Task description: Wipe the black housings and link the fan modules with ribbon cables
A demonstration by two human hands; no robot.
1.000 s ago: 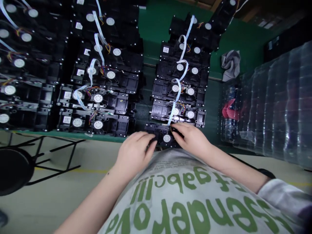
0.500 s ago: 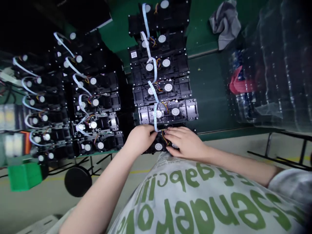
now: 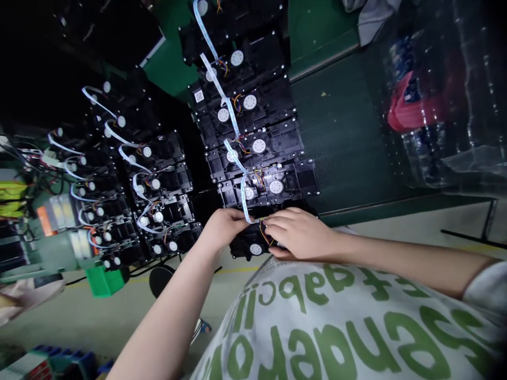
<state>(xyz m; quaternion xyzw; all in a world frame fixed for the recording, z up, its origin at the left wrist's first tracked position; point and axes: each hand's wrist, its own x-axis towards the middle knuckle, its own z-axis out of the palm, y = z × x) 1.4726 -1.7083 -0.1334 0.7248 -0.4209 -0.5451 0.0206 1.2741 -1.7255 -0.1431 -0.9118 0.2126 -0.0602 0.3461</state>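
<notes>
Black plastic module (image 3: 253,247) sits at the near end of the module row (image 3: 245,121), against the next unit (image 3: 261,184). Your left hand (image 3: 224,228) closes its fingers on the flat ribbon cable (image 3: 245,208) at the module's edge. Your right hand (image 3: 299,232) lies over the module beside its coloured wires (image 3: 262,233), fingers together; whether they grip, you cannot tell.

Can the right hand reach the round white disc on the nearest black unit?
Probably yes: the right hand lies on that black unit, just beside the white disc, and nothing covers it; only coloured wires run between them.
</notes>
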